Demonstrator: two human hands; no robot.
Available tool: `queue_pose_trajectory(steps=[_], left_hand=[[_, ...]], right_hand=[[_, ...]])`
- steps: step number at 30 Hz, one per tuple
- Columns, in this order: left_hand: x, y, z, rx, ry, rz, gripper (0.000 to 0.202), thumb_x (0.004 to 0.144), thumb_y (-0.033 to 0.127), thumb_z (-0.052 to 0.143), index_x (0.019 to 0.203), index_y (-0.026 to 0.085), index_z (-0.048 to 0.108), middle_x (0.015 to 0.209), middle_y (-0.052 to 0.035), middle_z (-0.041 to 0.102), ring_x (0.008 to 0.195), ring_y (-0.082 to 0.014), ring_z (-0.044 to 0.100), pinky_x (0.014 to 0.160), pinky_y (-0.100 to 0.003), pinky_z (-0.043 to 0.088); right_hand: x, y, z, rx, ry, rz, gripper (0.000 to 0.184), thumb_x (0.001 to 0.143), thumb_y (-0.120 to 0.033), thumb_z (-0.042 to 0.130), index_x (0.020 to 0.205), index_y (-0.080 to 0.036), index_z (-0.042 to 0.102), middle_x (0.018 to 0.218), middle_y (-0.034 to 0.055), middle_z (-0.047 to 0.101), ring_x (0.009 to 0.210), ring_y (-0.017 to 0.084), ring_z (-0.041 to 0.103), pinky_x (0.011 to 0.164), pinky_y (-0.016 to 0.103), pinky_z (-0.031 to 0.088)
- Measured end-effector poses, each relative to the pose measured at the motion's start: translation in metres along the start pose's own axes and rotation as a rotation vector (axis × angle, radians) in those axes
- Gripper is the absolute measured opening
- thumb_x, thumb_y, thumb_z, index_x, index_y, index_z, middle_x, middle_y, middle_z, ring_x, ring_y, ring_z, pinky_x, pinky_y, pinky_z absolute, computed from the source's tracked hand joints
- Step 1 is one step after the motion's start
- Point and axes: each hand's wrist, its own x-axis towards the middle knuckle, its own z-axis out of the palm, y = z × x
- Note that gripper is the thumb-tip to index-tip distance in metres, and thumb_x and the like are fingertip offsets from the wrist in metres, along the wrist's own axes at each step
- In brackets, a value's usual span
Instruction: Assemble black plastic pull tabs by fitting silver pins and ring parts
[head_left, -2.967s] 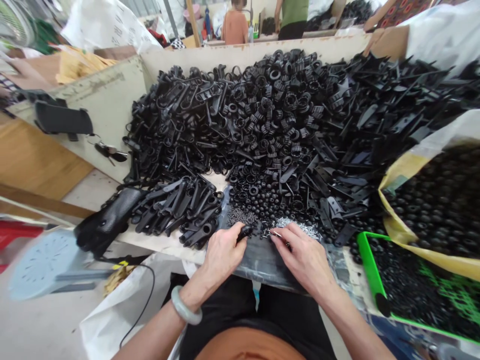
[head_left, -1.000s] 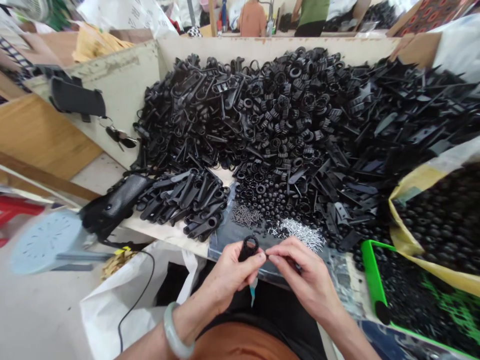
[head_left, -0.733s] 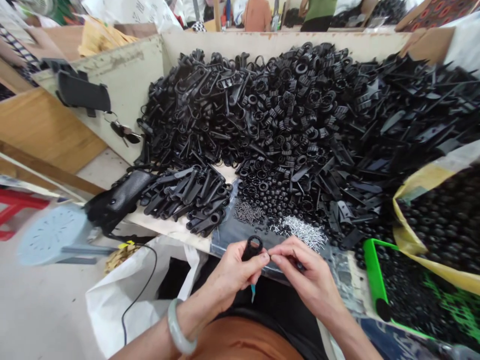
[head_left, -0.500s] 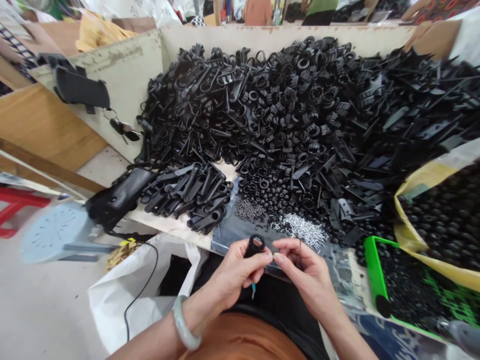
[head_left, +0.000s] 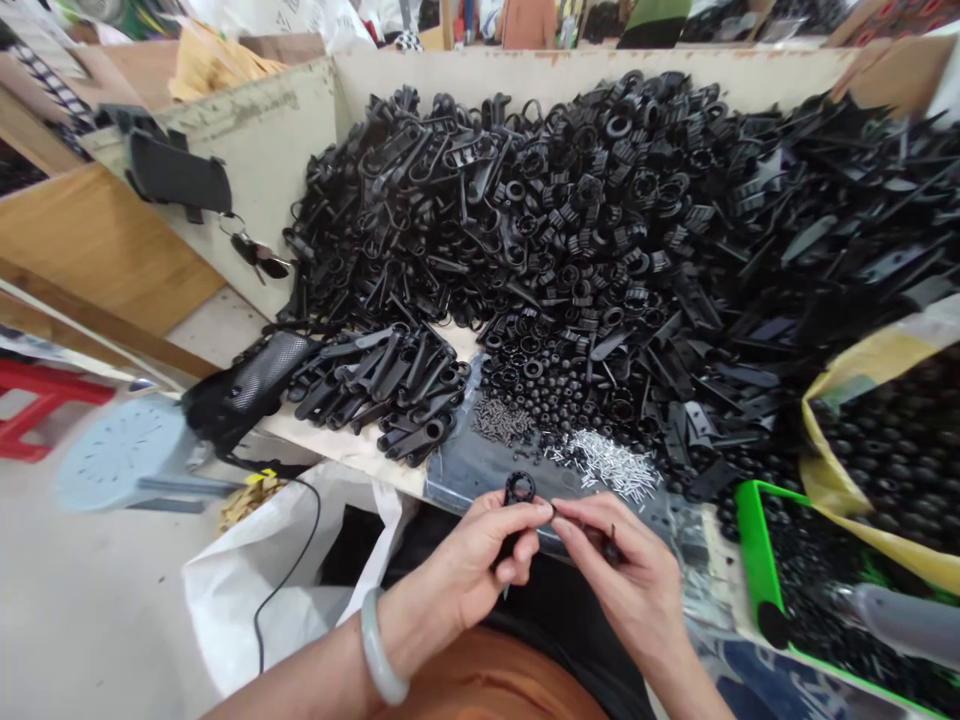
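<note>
Fingertips of the right hand, parted moments ago, are pinching what seems a dark bit beside the left hand, which is clamping a black ringed part, apparently handling both together.

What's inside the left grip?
The left grip holds a black part. Its ring-shaped end shows above the thumb. Fingers and palm cover most of the rest, so its full shape and lower end can't be made out.
</note>
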Motion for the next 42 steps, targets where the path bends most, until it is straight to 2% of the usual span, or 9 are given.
queue_pose_trajectory(steps=[3,6,10,16,21,28,35,38,42], left_hand=[[-0.004,0.002,-0.001,0.008,-0.032,-0.019,0.036,0.068,0.036,0.086,0.073,0.017,0.056,0.050,0.0072,0.049,0.041,-0.0030,0.033,0.047,-0.021,0.019],[-0.010,0.006,-0.004,0.011,-0.135,-0.026,0.022,0.074,0.029,0.074,0.086,0.015,0.062,0.059,0.0019,0.059,0.045,-0.0063,0.043,0.051,-0.022,0.028],[-0.017,0.010,-0.009,0.094,-0.229,0.008,0.029,0.070,0.018,0.064,0.098,0.014,0.061,0.074,-0.0047,0.068,0.054,-0.0095,0.052,0.058,-0.024,0.035],[-0.021,0.006,-0.012,0.224,-0.142,0.033,0.027,0.071,0.019,0.065,0.096,0.019,0.055,0.077,-0.0006,0.064,0.062,-0.0116,0.053,0.067,-0.027,0.038],[-0.019,0.002,-0.014,0.370,-0.108,0.097,0.016,0.075,0.018,0.058,0.090,0.021,0.053,0.068,0.0031,0.058,0.074,-0.0153,0.055,0.081,-0.030,0.039],[-0.016,0.004,-0.013,0.557,-0.090,0.149,0.019,0.074,0.011,0.049,0.090,0.021,0.051,0.068,0.0039,0.057,0.072,-0.0145,0.053,0.075,-0.029,0.038],[-0.018,0.007,-0.011,0.680,-0.088,0.181,0.014,0.078,0.012,0.048,0.088,0.022,0.050,0.066,0.0046,0.054,0.067,-0.0137,0.052,0.068,-0.027,0.038],[-0.018,0.008,-0.012,0.691,-0.105,0.175,0.001,0.090,0.022,0.049,0.090,0.022,0.050,0.060,0.0056,0.051,0.060,-0.0125,0.048,0.061,-0.025,0.036],[-0.011,0.002,-0.020,0.734,-0.119,0.229,0.024,0.099,0.044,0.051,0.098,0.021,0.055,0.052,0.0080,0.046,0.047,-0.0108,0.041,0.051,-0.023,0.029]], right_hand=[[0.000,0.001,0.002,0.000,0.018,0.026,0.012,0.093,-0.020,0.071,0.101,-0.026,0.077,0.079,-0.0010,0.066,0.056,0.009,0.054,0.049,0.019,0.044],[-0.001,0.002,0.003,0.009,0.037,0.042,0.009,0.093,-0.021,0.070,0.098,-0.024,0.076,0.077,-0.0013,0.064,0.055,0.010,0.052,0.048,0.020,0.043],[-0.002,0.005,0.002,-0.040,-0.030,-0.004,0.012,0.094,-0.020,0.068,0.103,-0.023,0.075,0.080,0.0002,0.066,0.055,0.010,0.053,0.048,0.021,0.043],[0.007,0.008,0.001,-0.190,-0.149,-0.189,0.013,0.096,-0.017,0.066,0.107,-0.021,0.072,0.086,0.0032,0.070,0.053,0.010,0.056,0.048,0.023,0.048],[0.011,0.005,-0.001,-0.264,-0.191,-0.255,0.012,0.098,-0.017,0.063,0.108,-0.021,0.070,0.088,0.0041,0.071,0.069,0.013,0.068,0.063,0.024,0.056],[0.007,0.002,-0.002,-0.323,-0.240,-0.214,0.015,0.102,-0.014,0.056,0.104,-0.021,0.070,0.083,0.0018,0.068,0.069,0.012,0.068,0.064,0.023,0.054],[0.004,-0.005,-0.001,-0.448,-0.196,-0.286,0.020,0.103,-0.017,0.052,0.102,-0.020,0.072,0.085,0.0034,0.072,0.066,0.011,0.069,0.060,0.020,0.054],[0.001,-0.004,-0.001,-0.453,-0.182,-0.291,0.018,0.102,-0.016,0.054,0.102,-0.020,0.072,0.086,0.0039,0.073,0.067,0.011,0.070,0.061,0.020,0.054],[0.000,-0.006,-0.002,-0.397,-0.226,-0.273,0.018,0.101,-0.017,0.055,0.105,-0.021,0.073,0.088,0.0055,0.074,0.072,0.014,0.072,0.064,0.021,0.056]])
